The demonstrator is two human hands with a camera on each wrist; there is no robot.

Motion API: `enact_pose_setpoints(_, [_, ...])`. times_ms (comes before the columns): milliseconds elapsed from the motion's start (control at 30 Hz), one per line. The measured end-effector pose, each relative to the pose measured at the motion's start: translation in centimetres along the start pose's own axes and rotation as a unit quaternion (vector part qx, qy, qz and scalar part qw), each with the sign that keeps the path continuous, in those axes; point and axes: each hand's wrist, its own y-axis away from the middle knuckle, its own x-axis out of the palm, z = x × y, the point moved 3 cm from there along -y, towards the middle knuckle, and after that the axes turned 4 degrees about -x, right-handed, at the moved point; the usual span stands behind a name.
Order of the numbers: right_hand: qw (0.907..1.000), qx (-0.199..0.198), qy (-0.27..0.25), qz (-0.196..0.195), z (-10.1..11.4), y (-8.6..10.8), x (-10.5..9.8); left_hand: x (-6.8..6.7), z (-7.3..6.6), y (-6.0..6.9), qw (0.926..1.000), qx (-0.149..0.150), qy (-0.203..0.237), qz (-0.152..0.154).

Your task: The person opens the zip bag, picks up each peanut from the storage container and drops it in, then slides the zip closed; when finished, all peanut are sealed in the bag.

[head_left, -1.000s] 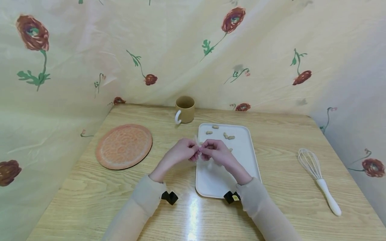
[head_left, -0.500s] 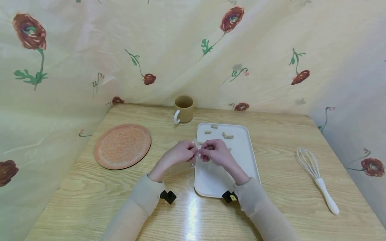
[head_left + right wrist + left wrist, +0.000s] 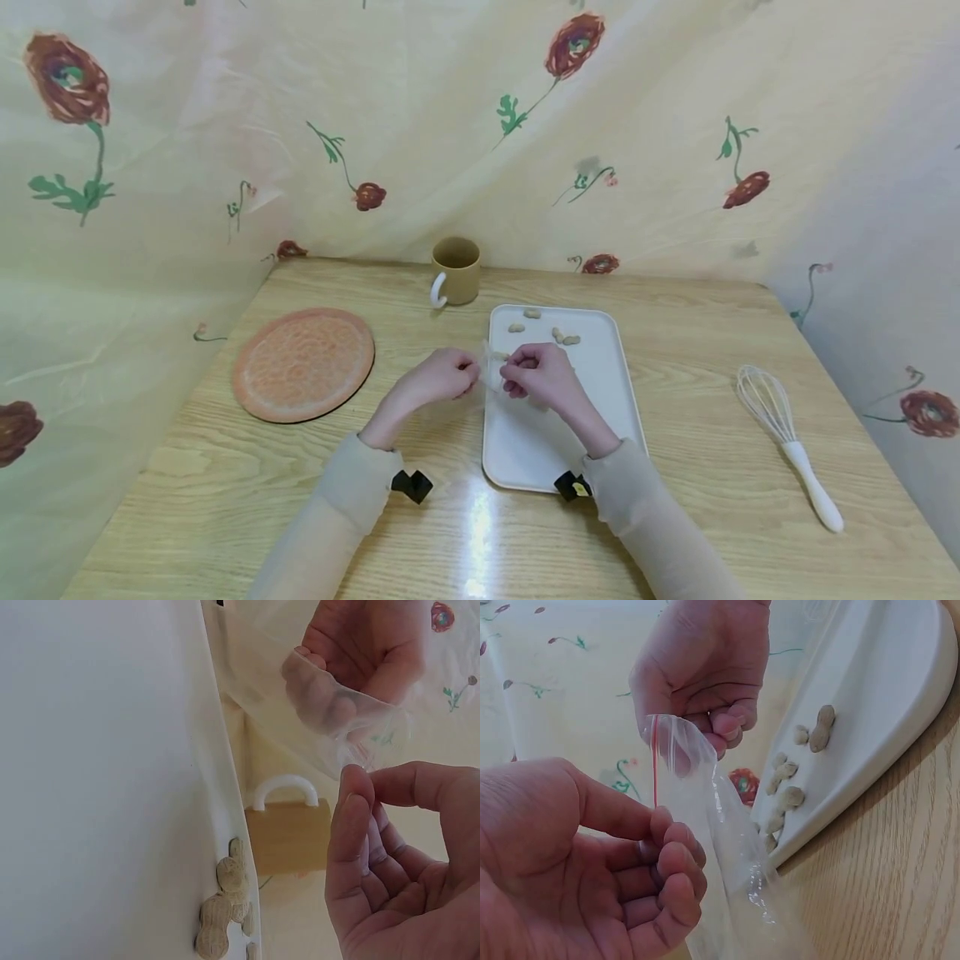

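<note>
A clear zip bag [image 3: 727, 847] with a red line along its mouth hangs between the two hands. The left hand [image 3: 592, 870] pinches the mouth's edge between thumb and index finger, the other fingers curled. Opposite it, the right hand [image 3: 412, 847] pinches the bag's other edge between thumb and fingertips. In the head view, the left hand [image 3: 438, 375] is just left of the white tray [image 3: 525, 450], and the right hand [image 3: 543, 375] is above it. Several unshelled peanuts [image 3: 214, 926] lie at the tray's far end; the right hand partly covers that area in the head view.
A tan mug [image 3: 457, 271] with a white handle stands at the back of the wooden table [image 3: 247, 517]. To the left lies a round orange mat [image 3: 303, 364]; far right, a white-handled whisk [image 3: 791, 446]. A flowered sheet [image 3: 420, 108] hangs behind.
The hands were together at the bag's edge and are now apart. The left hand has moved left; the right has stayed nearly in place. The bag's mouth is spread between them.
</note>
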Motion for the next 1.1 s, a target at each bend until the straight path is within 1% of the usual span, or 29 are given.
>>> enact_pose_setpoints(100, [0.9999,0.013,0.001,0.007,0.0,0.0,-0.1,-0.3,0.0,0.2,1.0,0.002,0.0,0.0])
enact_pose_setpoints(167, [0.9998,0.017,0.004,0.007,-0.1,0.0,-0.2,-0.5,0.0,0.2,1.0,-0.005,0.001,0.007])
enact_pose_setpoints(300, [0.9997,0.022,0.003,0.008,-0.3,0.0,-0.4,-0.9,0.3,0.4,0.9992,-0.037,0.005,0.018])
enact_pose_setpoints(367, [0.9997,0.022,0.001,0.009,-0.4,0.0,-0.4,-1.1,0.3,0.5,0.9985,-0.053,0.001,0.018])
enact_pose_setpoints(633, [0.9998,0.02,0.002,0.009,-0.7,-0.1,-0.6,-1.6,-0.2,1.2,0.9943,-0.084,-0.064,-0.013])
enact_pose_setpoints(900, [0.9995,0.029,0.016,0.003,-0.7,-0.2,-0.7,-1.9,-0.4,1.6,0.9895,-0.118,-0.07,-0.045])
enact_pose_setpoints(1000, [0.9993,0.03,0.022,-0.003,-0.6,-0.2,-0.7,-1.9,-0.6,1.7,0.9879,-0.124,-0.074,-0.058])
enact_pose_setpoints(1100, [0.999,0.031,0.031,-0.009,-0.6,-0.1,-0.8,-2.0,-0.8,1.9,0.9867,-0.122,-0.084,-0.067])
